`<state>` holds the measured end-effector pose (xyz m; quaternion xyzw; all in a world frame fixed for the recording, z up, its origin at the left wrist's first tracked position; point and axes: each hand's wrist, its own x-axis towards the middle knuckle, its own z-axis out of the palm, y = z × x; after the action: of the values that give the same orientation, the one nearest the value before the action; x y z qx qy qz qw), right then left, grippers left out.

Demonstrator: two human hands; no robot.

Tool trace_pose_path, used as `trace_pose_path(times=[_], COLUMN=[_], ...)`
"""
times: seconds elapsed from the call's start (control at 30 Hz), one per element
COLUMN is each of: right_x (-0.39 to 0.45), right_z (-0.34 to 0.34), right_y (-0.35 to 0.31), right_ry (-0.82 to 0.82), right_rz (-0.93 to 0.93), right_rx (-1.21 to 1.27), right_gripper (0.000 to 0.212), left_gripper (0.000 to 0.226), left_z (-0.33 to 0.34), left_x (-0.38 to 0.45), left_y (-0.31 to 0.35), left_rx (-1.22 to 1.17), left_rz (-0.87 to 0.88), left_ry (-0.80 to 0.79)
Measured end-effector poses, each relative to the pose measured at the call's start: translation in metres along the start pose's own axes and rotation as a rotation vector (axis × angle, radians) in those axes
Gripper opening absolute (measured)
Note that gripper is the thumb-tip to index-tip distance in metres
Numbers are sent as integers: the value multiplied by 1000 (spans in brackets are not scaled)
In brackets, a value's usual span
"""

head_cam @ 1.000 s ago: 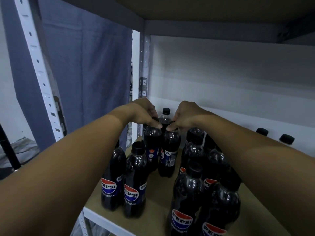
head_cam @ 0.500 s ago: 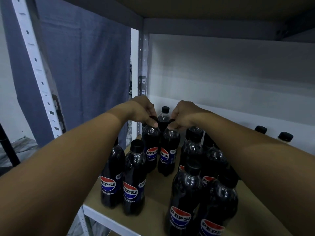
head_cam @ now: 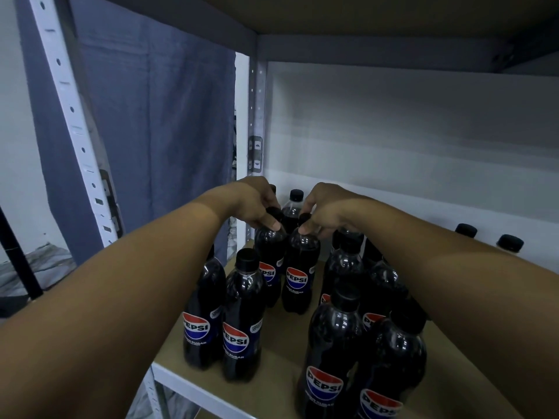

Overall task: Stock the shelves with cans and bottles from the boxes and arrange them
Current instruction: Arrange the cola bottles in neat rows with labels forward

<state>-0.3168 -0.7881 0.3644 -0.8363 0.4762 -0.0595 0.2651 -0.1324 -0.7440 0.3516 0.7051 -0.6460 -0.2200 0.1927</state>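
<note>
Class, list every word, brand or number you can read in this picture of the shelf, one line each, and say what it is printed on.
"PEPSI": logo label of the front left bottle, and likewise on the neighbouring bottles.
"PEPSI": label of the bottle whose cap the right hand pinches.
"ZERO SUGAR": under that logo, just legible.
Small white print beside the logos: too small to read.
Shelf post: holes only, no text.
</note>
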Motion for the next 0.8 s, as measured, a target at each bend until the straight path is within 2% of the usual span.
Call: trace_pose_path(times=[0.2,0.33,0.8], right_x=[-4,-4,7], right_z=[7,16,36], right_y=[-11,-22,-37], right_ry=[3,-1,23], right_rz=[-19,-26,-49], right_rx=[-13,40,168], right_gripper=[52,47,45], left_gripper=[35,30,33], left_z=[-8,-16,-24], left_x=[-10,-24,-40], left_y=[-12,-20,-39], left_rx=[24,35,-32], left_rz=[10,11,-38], left_ry=[-6,-17,51])
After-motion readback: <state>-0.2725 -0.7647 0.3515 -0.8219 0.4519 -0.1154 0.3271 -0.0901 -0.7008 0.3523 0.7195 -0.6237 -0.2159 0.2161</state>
